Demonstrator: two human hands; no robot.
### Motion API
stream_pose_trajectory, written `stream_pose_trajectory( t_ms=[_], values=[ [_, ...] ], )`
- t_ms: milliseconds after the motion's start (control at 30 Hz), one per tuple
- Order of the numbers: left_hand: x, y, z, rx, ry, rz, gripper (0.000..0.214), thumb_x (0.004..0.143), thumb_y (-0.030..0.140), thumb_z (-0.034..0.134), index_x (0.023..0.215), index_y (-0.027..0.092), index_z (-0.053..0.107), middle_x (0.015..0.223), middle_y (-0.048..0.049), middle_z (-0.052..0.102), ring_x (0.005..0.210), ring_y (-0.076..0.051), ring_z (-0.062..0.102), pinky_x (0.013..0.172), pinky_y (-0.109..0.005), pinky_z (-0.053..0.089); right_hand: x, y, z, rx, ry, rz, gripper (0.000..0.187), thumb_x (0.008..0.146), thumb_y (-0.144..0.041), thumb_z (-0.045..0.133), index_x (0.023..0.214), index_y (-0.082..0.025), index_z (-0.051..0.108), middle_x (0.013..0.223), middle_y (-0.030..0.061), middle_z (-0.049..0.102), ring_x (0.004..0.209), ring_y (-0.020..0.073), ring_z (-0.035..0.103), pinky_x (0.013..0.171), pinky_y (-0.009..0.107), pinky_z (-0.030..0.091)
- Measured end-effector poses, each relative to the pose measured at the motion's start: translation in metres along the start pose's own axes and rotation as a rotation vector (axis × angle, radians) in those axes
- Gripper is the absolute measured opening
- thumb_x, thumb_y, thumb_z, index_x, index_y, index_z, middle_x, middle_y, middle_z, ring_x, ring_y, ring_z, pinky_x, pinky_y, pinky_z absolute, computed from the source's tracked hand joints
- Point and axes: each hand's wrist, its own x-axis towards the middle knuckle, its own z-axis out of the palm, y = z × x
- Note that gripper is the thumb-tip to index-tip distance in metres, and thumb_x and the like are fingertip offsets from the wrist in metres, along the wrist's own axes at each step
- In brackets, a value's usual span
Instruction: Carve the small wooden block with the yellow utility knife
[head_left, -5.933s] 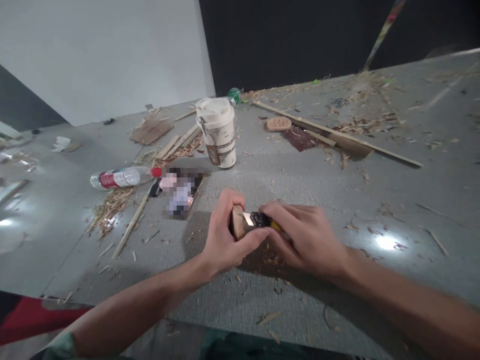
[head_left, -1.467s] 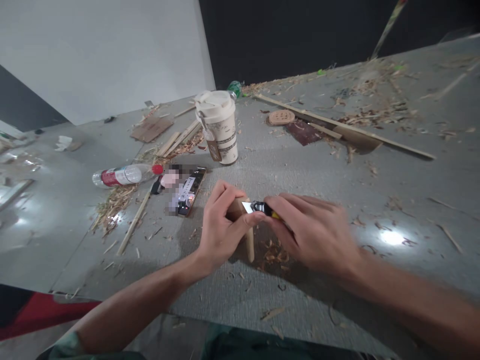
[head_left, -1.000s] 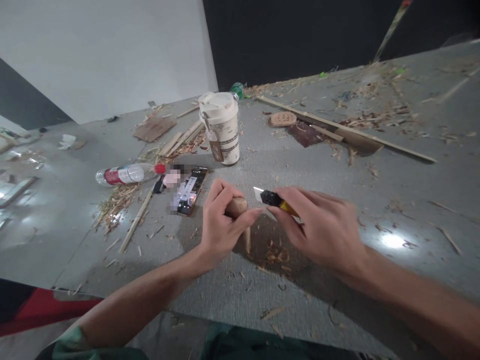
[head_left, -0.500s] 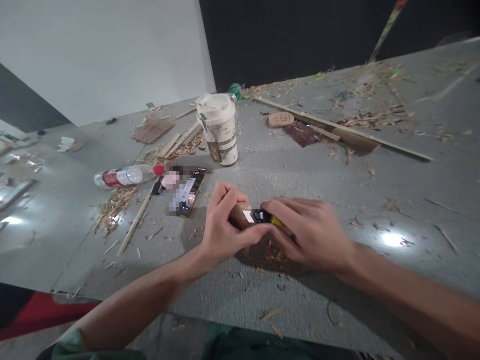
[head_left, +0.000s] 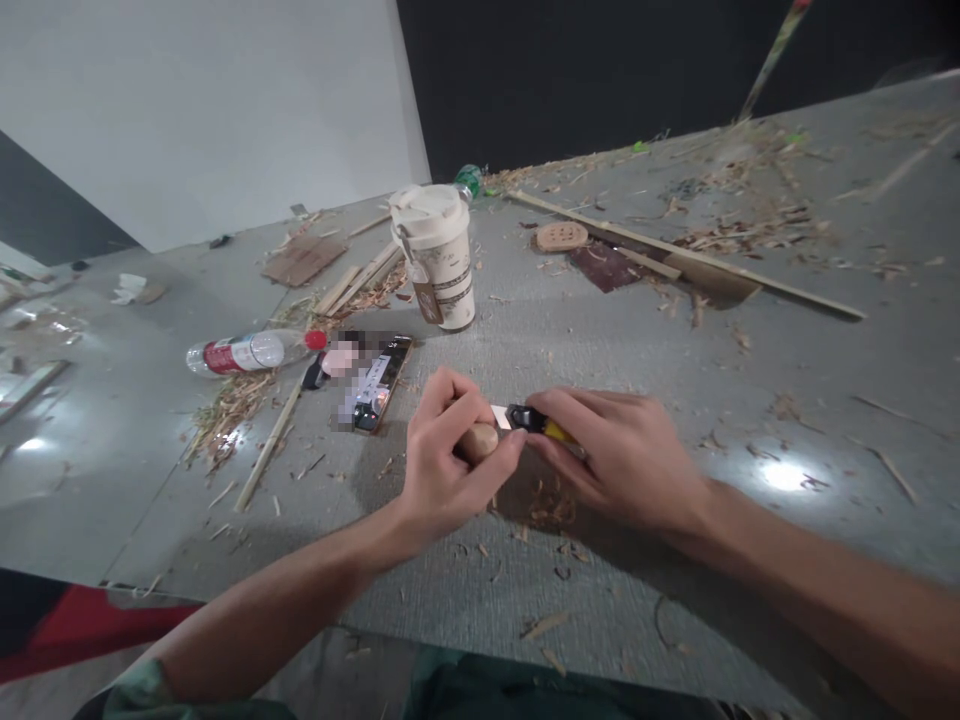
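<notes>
My left hand (head_left: 448, 455) is closed around a small piece of wood (head_left: 478, 441), whose pale rounded end shows between thumb and fingers; the rest is hidden in the hand. My right hand (head_left: 616, 450) grips a utility knife (head_left: 527, 418) with a black front and a bit of yellow handle showing. Its short blade points left, close to the wood and the left fingers. The left thumb tip lies by the front of the knife. Curled wood shavings (head_left: 551, 503) lie on the grey table (head_left: 435, 590) below the hands.
Ahead stands a lidded paper cup (head_left: 442, 265). Left of the hands are a phone (head_left: 382, 385), a lying plastic bottle (head_left: 251, 352) and a thin wooden strip (head_left: 270, 450). Further back right lie a long strip (head_left: 787, 290), an oval wooden piece (head_left: 561, 237) and a dark red sheet (head_left: 604, 268).
The wood has turned in my left hand, so its rounded end now faces me. The knife has shifted slightly, with its blade now near the left fingers. Objects on the table stay put.
</notes>
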Motion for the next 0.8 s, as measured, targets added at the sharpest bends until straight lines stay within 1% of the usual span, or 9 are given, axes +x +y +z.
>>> stream_pose_trajectory(
  t_ms=[67,200,267,367,533,800],
  values=[
    [0.0,-0.001,0.001,0.007,0.031,0.019,0.031,0.091,0.019,0.078,0.078,0.02,0.049,0.087,0.0016,0.045,0.079,-0.013,0.047,0.07,-0.029,0.041,0.0,0.001,0.001,0.021,-0.002,0.005,0.027,0.113,-0.036,0.047,0.103,-0.018,0.063,0.082,0.0016,0.072,0.063,0.015,0.064,0.055,0.031,0.035],
    [0.003,-0.005,0.001,-0.008,0.034,-0.046,0.037,0.086,0.037,0.088,0.084,0.021,0.054,0.089,0.0015,0.046,0.082,-0.014,0.047,0.07,-0.03,0.041,-0.001,0.0,0.0,0.04,0.015,-0.037,0.025,0.113,-0.035,0.047,0.103,-0.018,0.063,0.079,0.0012,0.07,0.062,0.0152,0.063,0.055,0.031,0.036],
    [0.003,-0.007,0.001,-0.018,0.018,-0.048,0.042,0.084,0.045,0.089,0.085,0.021,0.056,0.089,0.0013,0.046,0.083,-0.015,0.047,0.071,-0.031,0.041,0.0,0.0,-0.001,0.055,0.017,-0.062,0.026,0.113,-0.035,0.046,0.103,-0.018,0.063,0.08,0.0015,0.071,0.062,0.0154,0.063,0.056,0.031,0.037],
    [0.003,-0.009,0.002,-0.041,-0.003,-0.028,0.043,0.084,0.052,0.088,0.087,0.021,0.058,0.089,0.0007,0.047,0.084,-0.016,0.047,0.071,-0.032,0.041,0.0,0.0,-0.001,0.073,0.02,-0.095,0.029,0.114,-0.037,0.045,0.102,-0.018,0.063,0.08,0.0019,0.071,0.062,0.0152,0.062,0.057,0.031,0.037],
    [0.002,-0.011,0.004,-0.074,-0.015,-0.006,0.042,0.086,0.055,0.085,0.087,0.022,0.059,0.085,0.0004,0.046,0.085,-0.018,0.047,0.071,-0.032,0.041,0.001,0.002,0.0,0.082,0.023,-0.124,0.032,0.114,-0.038,0.043,0.099,-0.018,0.063,0.077,0.0005,0.067,0.061,0.0145,0.059,0.057,0.031,0.037],
    [0.003,-0.011,0.003,-0.053,-0.031,0.035,0.043,0.088,0.057,0.082,0.086,0.022,0.057,0.086,-0.0011,0.047,0.087,-0.02,0.048,0.072,-0.034,0.044,0.0,0.003,-0.001,0.079,0.017,-0.141,0.035,0.115,-0.04,0.042,0.101,-0.017,0.065,0.078,0.0011,0.069,0.061,0.0147,0.059,0.057,0.032,0.036]
  ],
)
